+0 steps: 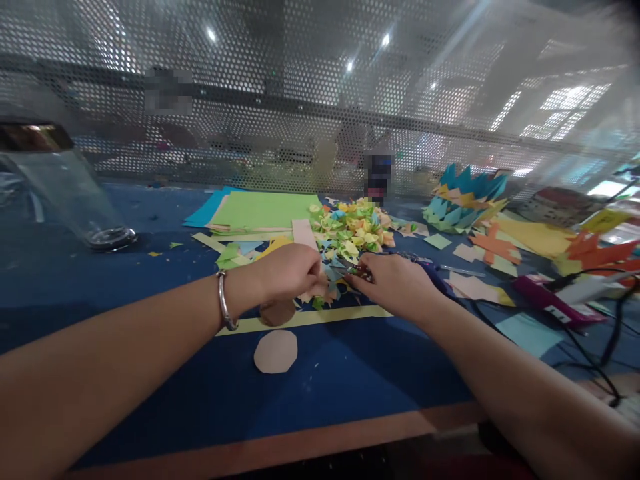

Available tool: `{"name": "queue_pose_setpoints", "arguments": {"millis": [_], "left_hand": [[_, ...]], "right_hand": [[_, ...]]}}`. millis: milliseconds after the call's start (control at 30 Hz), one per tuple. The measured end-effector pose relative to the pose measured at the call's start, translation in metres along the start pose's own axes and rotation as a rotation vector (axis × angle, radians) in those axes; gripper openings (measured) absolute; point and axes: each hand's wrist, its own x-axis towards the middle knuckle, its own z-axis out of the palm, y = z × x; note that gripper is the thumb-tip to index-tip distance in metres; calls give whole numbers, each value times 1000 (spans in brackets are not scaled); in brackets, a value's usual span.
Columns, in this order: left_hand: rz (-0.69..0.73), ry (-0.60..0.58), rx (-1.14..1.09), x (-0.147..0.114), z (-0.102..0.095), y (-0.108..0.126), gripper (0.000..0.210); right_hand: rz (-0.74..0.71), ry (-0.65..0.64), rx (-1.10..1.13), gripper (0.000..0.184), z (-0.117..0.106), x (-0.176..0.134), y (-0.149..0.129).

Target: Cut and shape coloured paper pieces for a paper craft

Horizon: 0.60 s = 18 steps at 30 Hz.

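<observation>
My left hand [290, 272], with a silver bangle at the wrist, is closed, its fingers curled over the paper scraps. What it pinches is hidden; pinkish paper [320, 288] shows beside its fingertips. Under this hand is a brown round piece [278, 312], partly covered. A pale pink paper disc [277, 351] lies flat nearer me. My right hand [395, 283] is closed, thumb and fingers pinched around a small, dark, multicoloured thing too unclear to name. Both hands are just in front of a heap of small yellow and green folded paper pieces [363, 227].
Green sheets [270, 208] lie stacked behind my left hand. A lidded glass jar [83, 200] stands at left. A spiky paper crown [465, 197], orange paper cutouts [496, 245], a magenta box [555, 303] and black cables are at right. Perforated metal panel [280, 120] runs behind the blue table.
</observation>
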Motion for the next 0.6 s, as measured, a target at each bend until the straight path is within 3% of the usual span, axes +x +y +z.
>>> {"name": "queue_pose_setpoints", "arguments": {"millis": [100, 233, 367, 433, 500, 567, 600], "left_hand": [[-27, -23, -37, -5, -13, -1, 12], [-63, 53, -193, -17, -29, -1, 16], [-69, 143, -465, -24, -25, 1, 18], [-102, 194, -599, -24, -17, 4, 16], [-143, 243, -701, -21, -7, 8, 14], [-137, 285, -750, -18, 2, 11, 14], [-117, 314, -758, -17, 8, 14, 15]], "right_hand": [[-25, -10, -11, 37, -3, -5, -1], [-47, -15, -86, 37, -10, -14, -6], [-75, 155, -153, 29, -20, -38, -18], [-128, 212, -35, 26, -18, -58, -29], [-296, 149, 249, 24, -9, -79, -45], [-685, -66, 613, 24, 7, -100, -66], [-798, -138, 673, 24, 15, -109, -78]]}}
